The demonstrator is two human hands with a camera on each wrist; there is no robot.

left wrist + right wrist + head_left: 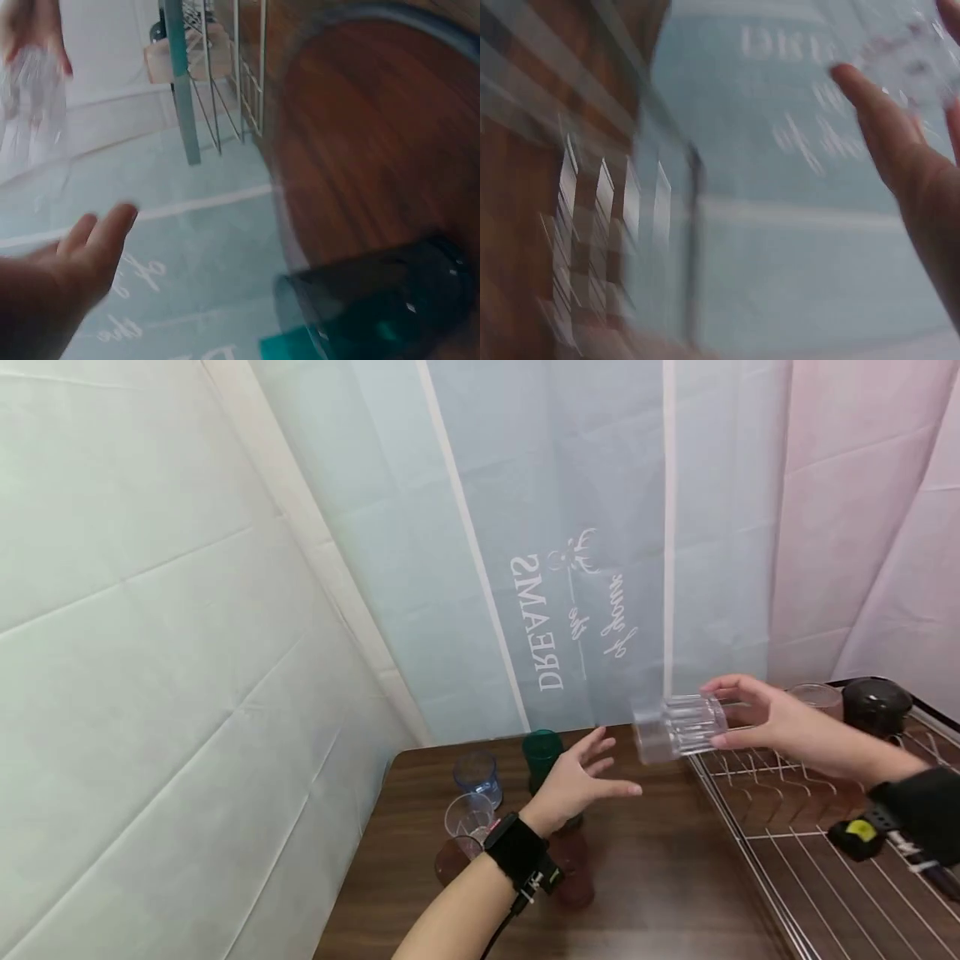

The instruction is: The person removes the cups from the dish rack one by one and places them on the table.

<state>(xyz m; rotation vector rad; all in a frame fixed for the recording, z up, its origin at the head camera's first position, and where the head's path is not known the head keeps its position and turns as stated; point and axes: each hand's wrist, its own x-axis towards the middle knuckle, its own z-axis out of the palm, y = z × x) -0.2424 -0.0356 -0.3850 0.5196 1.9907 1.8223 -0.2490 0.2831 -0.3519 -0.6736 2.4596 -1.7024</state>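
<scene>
A clear ribbed drinking glass (693, 724) lies tilted on its side in the air, and my right hand (783, 727) grips it by one end. The same glass (34, 124) looks blurred in the left wrist view. My left hand (572, 783) is in the air to its left, fingers spread, holding nothing. Close by that hand, a green glass (542, 750) stands on the table, partly hidden by it. A blue glass (477, 772), another clear glass (463, 814) and a reddish glass (450, 862) are grouped left of the left wrist.
A metal wire rack (738, 838) is at the right, bearing a black rounded vessel (876, 702) and a clear glass (817, 696) behind my right hand. Another reddish glass (576, 881) is on the brown wooden table (660, 877). A printed curtain (600, 485) hangs behind.
</scene>
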